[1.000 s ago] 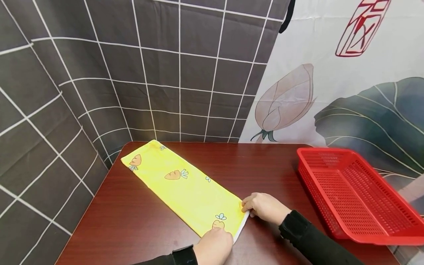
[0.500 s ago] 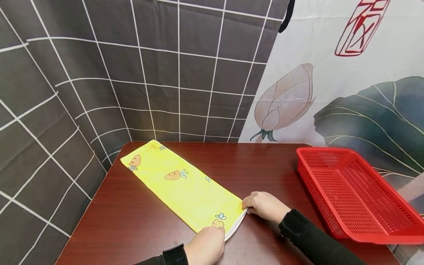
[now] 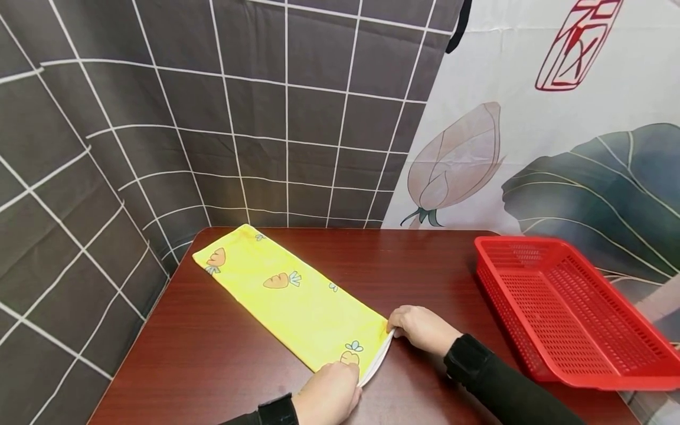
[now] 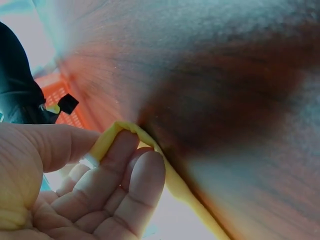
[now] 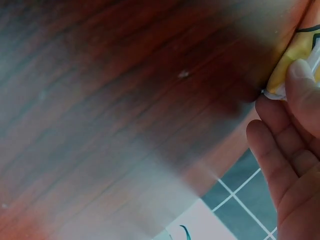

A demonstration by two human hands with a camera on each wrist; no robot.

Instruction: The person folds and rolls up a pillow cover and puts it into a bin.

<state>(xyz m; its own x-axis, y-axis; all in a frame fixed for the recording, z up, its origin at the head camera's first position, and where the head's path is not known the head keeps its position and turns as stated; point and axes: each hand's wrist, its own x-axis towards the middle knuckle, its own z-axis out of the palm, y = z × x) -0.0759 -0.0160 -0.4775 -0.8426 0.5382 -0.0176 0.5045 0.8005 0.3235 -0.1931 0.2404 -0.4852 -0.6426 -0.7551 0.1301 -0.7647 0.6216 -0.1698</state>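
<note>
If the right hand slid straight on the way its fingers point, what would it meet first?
The right hand points left along the yellow carrot-print cloth's near end, which it already pinches. Sliding on, it would probably meet the left hand gripping the other corner, though depth is uncertain.

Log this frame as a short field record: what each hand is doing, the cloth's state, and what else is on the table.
left hand: pinches the near corner of the yellow carrot-print cloth
right hand: pinches the other near corner, white underside showing
cloth state: folded into a long strip, flat on the table, near end slightly lifted
other item: red basket, at the right, apart from the cloth
</note>
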